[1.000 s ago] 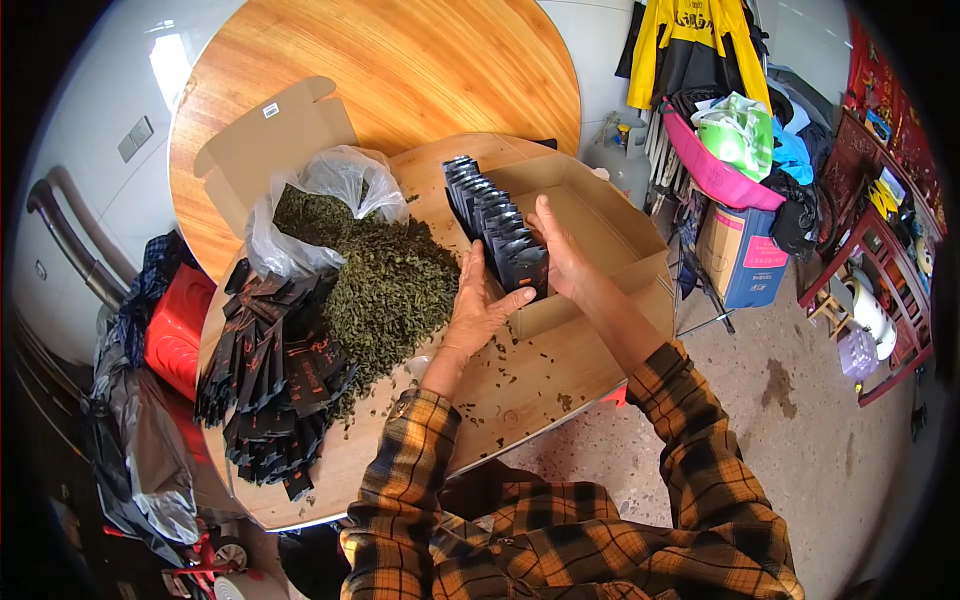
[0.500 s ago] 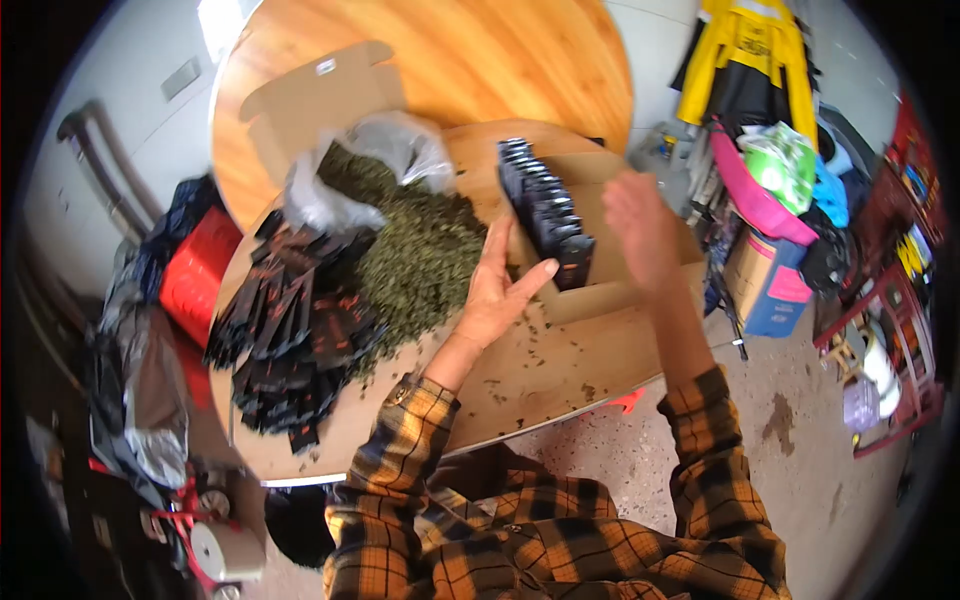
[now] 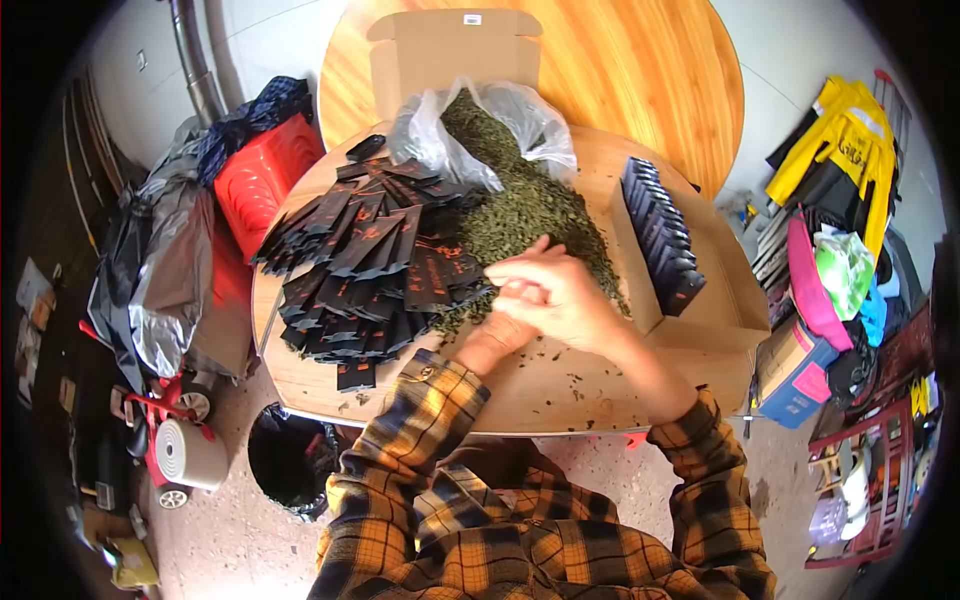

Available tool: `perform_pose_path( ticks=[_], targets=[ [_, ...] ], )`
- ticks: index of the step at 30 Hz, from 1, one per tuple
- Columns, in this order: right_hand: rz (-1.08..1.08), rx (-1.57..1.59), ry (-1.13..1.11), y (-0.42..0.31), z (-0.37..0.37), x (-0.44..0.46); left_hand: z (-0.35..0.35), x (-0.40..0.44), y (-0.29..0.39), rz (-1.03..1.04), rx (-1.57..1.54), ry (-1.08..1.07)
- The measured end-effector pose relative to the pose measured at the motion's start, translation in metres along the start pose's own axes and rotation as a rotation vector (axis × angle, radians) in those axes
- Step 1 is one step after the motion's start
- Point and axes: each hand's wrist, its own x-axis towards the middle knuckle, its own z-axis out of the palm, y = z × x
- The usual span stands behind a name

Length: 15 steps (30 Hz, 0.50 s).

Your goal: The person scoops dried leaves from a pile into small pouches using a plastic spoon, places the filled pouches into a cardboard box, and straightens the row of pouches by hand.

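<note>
Both hands (image 3: 562, 298) have moved left, leaving the boxed packets (image 3: 662, 238) to their right

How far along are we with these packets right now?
Looks done: a row of black packets stands along the left side of the open carton. In hand: no packet shows; the right hand overlaps the left hand. Apparently left: the carton's bare space, the heap of dried leaves and the packet pile outside; whether those are filled, I can't tell.
</note>
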Motion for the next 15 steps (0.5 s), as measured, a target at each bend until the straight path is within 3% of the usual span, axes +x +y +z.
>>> perform_pose_path(
  ticks=[2,3,5,6,12,13,15],
  targets=[
    [-0.141,-0.174,-0.039,0.026,0.031,0.020,0.019,-0.004,-0.007,0.063,-0.854,0.106],
    [-0.136,-0.240,-0.094,0.030,0.040,0.026,0.004,-0.005,-0.001,-0.006,-0.301,-0.053],
    [-0.122,-0.364,-0.177,0.038,0.056,0.038,-0.013,0.002,0.018,0.052,0.103,0.009],
    [-0.130,-0.366,-0.186,0.037,0.061,0.044,-0.017,0.002,0.022,0.001,-0.007,-0.024],
    [0.012,-0.477,-0.258,0.041,0.073,0.061,-0.008,0.001,0.018,0.061,0.037,0.052],
    [-0.087,-0.471,-0.140,0.053,0.075,0.057,-0.006,0.000,0.018,0.062,0.057,0.055],
    [-0.074,-0.506,-0.149,0.053,0.070,0.060,-0.008,-0.001,0.020,0.085,0.040,0.076]
  ],
)
